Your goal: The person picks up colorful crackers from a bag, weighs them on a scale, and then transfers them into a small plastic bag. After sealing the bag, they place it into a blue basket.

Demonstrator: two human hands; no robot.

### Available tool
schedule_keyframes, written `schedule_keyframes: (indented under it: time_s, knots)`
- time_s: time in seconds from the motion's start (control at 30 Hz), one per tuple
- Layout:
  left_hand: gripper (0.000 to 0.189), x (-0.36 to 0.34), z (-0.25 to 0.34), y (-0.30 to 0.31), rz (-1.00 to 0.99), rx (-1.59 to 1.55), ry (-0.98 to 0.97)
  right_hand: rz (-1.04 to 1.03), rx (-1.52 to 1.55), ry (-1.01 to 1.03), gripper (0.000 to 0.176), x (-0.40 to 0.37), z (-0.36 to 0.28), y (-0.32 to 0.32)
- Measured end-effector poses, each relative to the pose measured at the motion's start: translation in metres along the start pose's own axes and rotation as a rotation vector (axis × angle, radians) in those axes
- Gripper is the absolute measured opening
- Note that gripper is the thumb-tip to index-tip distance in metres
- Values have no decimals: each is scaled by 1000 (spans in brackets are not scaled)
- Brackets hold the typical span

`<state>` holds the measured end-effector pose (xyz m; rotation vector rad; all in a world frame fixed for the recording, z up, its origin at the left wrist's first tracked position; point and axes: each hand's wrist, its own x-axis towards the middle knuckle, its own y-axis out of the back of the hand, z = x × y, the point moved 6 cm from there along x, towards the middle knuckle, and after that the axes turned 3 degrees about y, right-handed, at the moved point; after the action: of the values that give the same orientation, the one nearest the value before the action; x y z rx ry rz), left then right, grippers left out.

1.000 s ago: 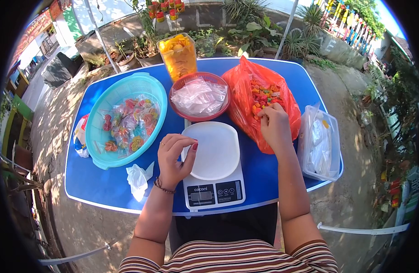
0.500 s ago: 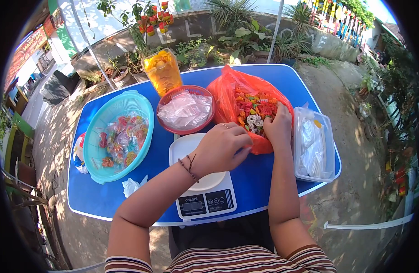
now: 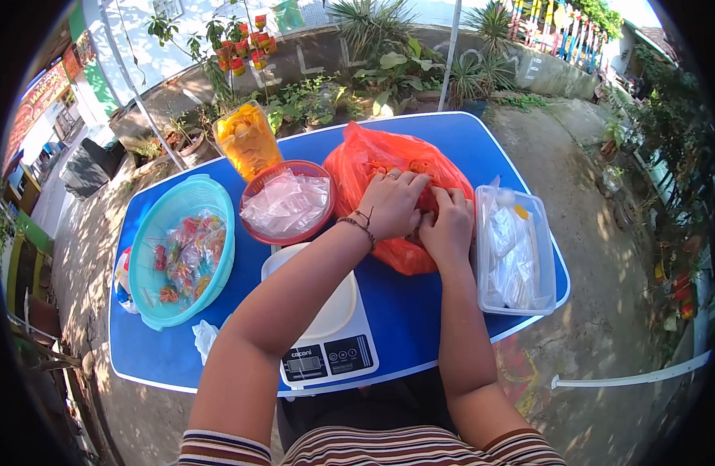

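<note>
A red plastic bag (image 3: 355, 167) sits toward the back right of the blue table, its mouth drawn together. My left hand (image 3: 396, 203) is bent over the bag's mouth, fingers closed on the plastic. Close beside it, my right hand (image 3: 448, 227) grips the bag's right side, fingers curled. Only a little of the orange-red stuff inside shows between the hands; the rest is hidden. In front of the bag, partly under my left forearm, lies a white kitchen scale (image 3: 357, 311) with a bare round plate.
A turquoise basket (image 3: 146, 268) with small filled plastic packets stands at left. Behind the scale is a red basket (image 3: 249, 221) of clear bags. An orange-filled container (image 3: 249, 140) stands at the back. A clear box (image 3: 550, 264) of plastic bags is at the right edge.
My left hand has moved from above the scale onto the bag. The bag's mouth has been pulled in, covering the colourful pieces that showed. The view has shifted slightly.
</note>
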<state>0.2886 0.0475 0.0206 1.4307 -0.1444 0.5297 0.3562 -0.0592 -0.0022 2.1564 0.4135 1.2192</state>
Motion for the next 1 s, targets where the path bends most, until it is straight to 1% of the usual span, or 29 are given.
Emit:
schedule_keyframes:
  time_s: [0.07, 0.13, 0.23, 0.33, 0.37, 0.43, 0.57, 0.63, 0.67, 0.73, 0.87, 0.93, 1.0]
  knots:
    - [45, -3, 3, 1, 80, 27, -58, -62, 103, -45, 37, 1, -3, 4]
    - [44, -3, 1, 1, 0, -10, -57, -83, 201, -52, 37, 0, -2, 2]
    - [43, -2, -4, 5, -66, -9, -45, -12, 234, -94, 36, 0, 3, 4]
    - [42, -3, -7, 11, -129, -25, -32, 83, 141, -152, 36, -1, 10, 9]
    - [42, -2, -9, 11, -154, -37, -29, 102, 112, -139, 35, -2, 11, 8]
    - [38, -3, -13, 11, -114, -91, -37, 139, 52, -108, 34, -3, 12, 4]
    - [29, -2, -13, 10, -87, -108, -65, 65, 35, -17, 27, -1, 5, -2]
    - [23, 0, -13, 10, -94, -92, -33, 12, -12, 6, 24, -2, 1, -3]
    - [21, 1, -14, 10, -96, -85, -17, 8, -2, -14, 23, -1, 2, -2]
    - [18, 2, -16, 11, -35, -1, -25, -3, 19, -59, 23, 1, 3, 0]
    - [16, 1, -16, 17, 89, 97, -21, 46, 75, -9, 26, 0, -6, -3]
    - [15, 3, -14, 18, 50, 110, 20, 44, 98, 12, 27, 0, -9, -2]
    - [15, 3, -14, 20, 44, 100, 44, 2, 37, -50, 27, -1, -7, -5]
